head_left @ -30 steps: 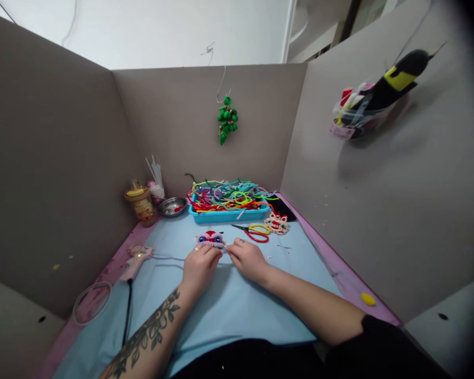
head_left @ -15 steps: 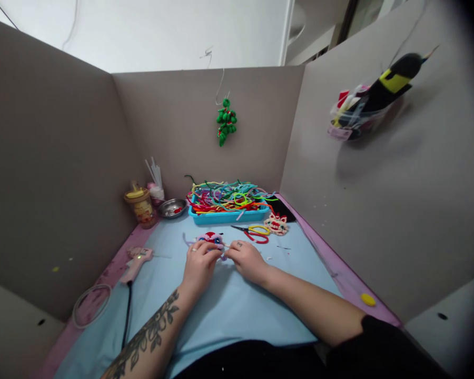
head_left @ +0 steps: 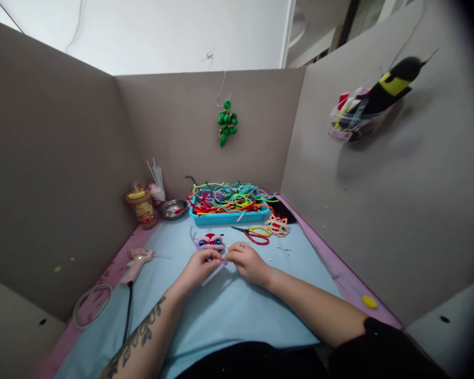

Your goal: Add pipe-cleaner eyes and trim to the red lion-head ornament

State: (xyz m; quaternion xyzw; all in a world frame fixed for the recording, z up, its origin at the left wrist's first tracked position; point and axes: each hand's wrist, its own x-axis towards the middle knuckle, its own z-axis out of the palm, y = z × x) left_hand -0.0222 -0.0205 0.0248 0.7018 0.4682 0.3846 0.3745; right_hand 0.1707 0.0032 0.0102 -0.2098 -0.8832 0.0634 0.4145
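A small pipe-cleaner figure (head_left: 210, 241), purple with blue eyes and a red top, lies on the light blue mat (head_left: 229, 310). A lilac pipe cleaner curls up from its left side. My left hand (head_left: 199, 267) is pinched on the lilac strand just below the figure. My right hand (head_left: 247, 261) sits beside it, fingers closed on the same strand or the figure's right edge. The two hands nearly touch at the fingertips.
A blue tray (head_left: 229, 215) heaped with coloured pipe cleaners stands behind. Scissors (head_left: 255, 232) and a pink-white figure (head_left: 277, 225) lie right of the figure. A glue gun (head_left: 136, 261), metal bowl (head_left: 173, 209), jar (head_left: 142, 206) and tape ring (head_left: 91, 304) sit left. Grey partitions enclose the desk.
The long lilac strand that trailed left across the mat has been drawn in and now curls up beside the figure. My left hand has turned and shifted slightly right.
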